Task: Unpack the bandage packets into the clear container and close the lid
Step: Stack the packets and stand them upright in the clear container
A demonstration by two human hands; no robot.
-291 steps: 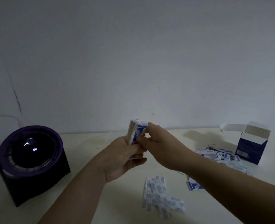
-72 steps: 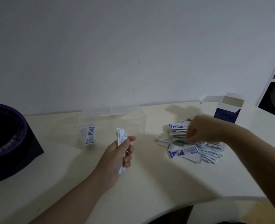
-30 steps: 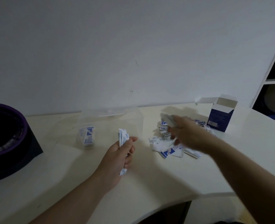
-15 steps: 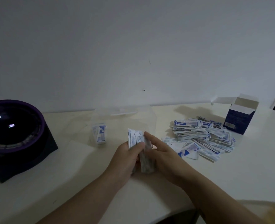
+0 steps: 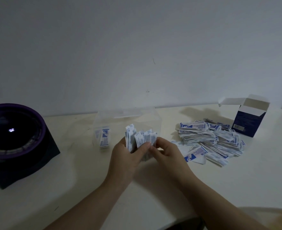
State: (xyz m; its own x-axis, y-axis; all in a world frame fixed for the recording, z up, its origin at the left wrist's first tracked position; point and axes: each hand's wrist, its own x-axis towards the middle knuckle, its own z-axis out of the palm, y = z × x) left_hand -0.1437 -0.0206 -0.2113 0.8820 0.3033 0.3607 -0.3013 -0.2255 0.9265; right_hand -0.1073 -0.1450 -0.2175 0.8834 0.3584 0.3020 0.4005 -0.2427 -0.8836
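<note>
White-and-blue printed bandage packets (image 5: pixel 210 138), dark blue box (image 5: pixel 248 124) white inside, cream table (image 5: pixel 261 171), purple-rimmed black device (image 5: pixel 12 138)

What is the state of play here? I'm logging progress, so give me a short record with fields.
left hand: holds a stack of packets
right hand: pinches the same stack
container: clear, behind the hands, a few packets inside
loose pile: on the table, right of the container
box: open, behind the pile
</note>
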